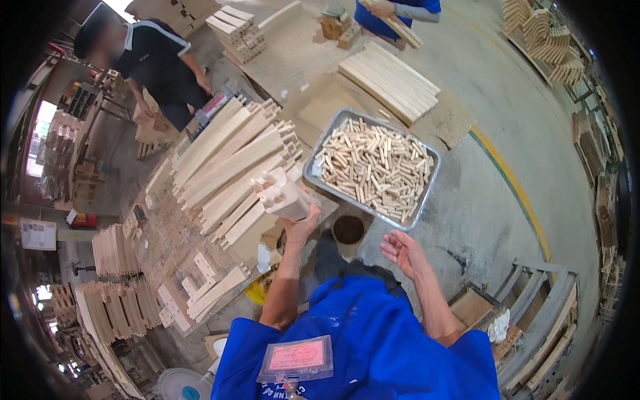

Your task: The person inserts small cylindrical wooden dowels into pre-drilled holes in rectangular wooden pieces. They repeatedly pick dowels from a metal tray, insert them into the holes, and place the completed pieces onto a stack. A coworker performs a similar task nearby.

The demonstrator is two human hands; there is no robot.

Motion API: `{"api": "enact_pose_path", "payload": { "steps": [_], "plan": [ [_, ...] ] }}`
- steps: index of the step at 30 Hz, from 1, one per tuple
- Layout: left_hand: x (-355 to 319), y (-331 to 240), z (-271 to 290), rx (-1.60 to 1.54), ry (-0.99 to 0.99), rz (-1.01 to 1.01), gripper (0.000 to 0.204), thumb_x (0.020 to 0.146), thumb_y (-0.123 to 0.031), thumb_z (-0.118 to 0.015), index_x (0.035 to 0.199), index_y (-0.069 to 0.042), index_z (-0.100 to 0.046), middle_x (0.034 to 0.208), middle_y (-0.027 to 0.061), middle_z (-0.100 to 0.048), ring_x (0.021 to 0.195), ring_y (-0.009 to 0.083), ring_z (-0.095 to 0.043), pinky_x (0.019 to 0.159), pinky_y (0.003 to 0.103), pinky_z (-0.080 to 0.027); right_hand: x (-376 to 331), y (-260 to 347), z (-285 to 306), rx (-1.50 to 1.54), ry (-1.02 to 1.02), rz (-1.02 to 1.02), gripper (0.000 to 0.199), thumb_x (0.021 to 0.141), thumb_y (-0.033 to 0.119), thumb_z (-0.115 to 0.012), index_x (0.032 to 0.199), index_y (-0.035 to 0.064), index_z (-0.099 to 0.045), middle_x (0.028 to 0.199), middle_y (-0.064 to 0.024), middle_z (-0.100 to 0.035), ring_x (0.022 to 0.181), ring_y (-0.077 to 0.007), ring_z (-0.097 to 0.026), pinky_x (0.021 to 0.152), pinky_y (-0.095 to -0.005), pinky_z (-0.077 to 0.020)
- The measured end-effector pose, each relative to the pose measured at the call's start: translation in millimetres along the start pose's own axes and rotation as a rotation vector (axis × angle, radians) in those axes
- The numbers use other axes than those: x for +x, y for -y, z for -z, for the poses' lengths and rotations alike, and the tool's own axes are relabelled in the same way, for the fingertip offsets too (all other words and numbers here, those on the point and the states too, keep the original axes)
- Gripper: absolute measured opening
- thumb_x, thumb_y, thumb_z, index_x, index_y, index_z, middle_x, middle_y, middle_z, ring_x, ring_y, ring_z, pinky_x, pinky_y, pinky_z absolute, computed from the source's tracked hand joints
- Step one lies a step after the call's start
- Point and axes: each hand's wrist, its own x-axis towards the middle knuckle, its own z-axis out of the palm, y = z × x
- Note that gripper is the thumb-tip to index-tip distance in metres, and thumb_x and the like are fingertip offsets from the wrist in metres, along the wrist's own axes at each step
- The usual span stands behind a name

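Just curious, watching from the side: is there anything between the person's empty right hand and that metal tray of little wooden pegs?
Nothing visible does. The right hand hangs open, fingers spread, just below the tray of pegs, with only bare floor between them. The small round pot sits off to its left, and the left hand holds a wooden piece.

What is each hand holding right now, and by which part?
The left hand grips a pale wooden piece by its near end. The right hand is open and holds nothing, below the metal tray of dowels.
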Motion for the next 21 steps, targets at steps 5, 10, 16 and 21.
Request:
{"api": "enact_pose_path", "payload": {
  "steps": [5,10,16,21],
  "plan": [
    [2,2,-8,-0.061,-0.034,-0.083,0.053,0.081,-0.002,-0.074,0.131,-0.002,-0.057,0.116,0.0097,-0.067,0.103,0.0156,-0.066,0.085,0.032,-0.055,-6,-8,-4,0.021,-0.09,0.051,0.028,0.1,0.027,-0.067,0.12,0.0104,-0.06,0.115,-0.0099,-0.068,0.098,-0.0262,-0.072,0.086,-0.0417,-0.061],
    [32,30,-4,0.133,0.045,0.023,0.053,0.075,-0.011,-0.077,0.123,-0.001,-0.059,0.101,0.0108,-0.072,0.091,0.0166,-0.069,0.081,0.033,-0.056,10,-7,-17,-0.03,-0.092,0.032,0.027,0.099,0.028,-0.068,0.118,0.0104,-0.063,0.115,-0.0098,-0.069,0.097,-0.0262,-0.072,0.084,-0.0411,-0.0615],
    [107,-50,87,0.744,0.187,0.111,0.059,0.075,-0.026,-0.083,0.124,-0.003,-0.061,0.11,0.0205,-0.071,0.103,0.0344,-0.07,0.091,0.044,-0.054,-2,13,-29,-0.206,-0.273,0.145,0.033,0.098,0.022,-0.071,0.124,0.0051,-0.06,0.114,-0.0114,-0.07,0.096,-0.0213,-0.071,0.085,-0.0342,-0.0584],
    [219,-26,214,1.326,0.14,-0.116,0.065,0.069,-0.042,-0.089,0.111,-0.001,-0.062,0.106,0.0201,-0.067,0.102,0.0388,-0.065,0.091,0.049,-0.051,53,90,-72,-0.885,-0.192,0.657,0.044,0.089,0.02,-0.08,0.124,-0.0016,-0.063,0.11,-0.0117,-0.072,0.099,-0.019,-0.069,0.094,-0.0333,-0.0545]
  ]
}}
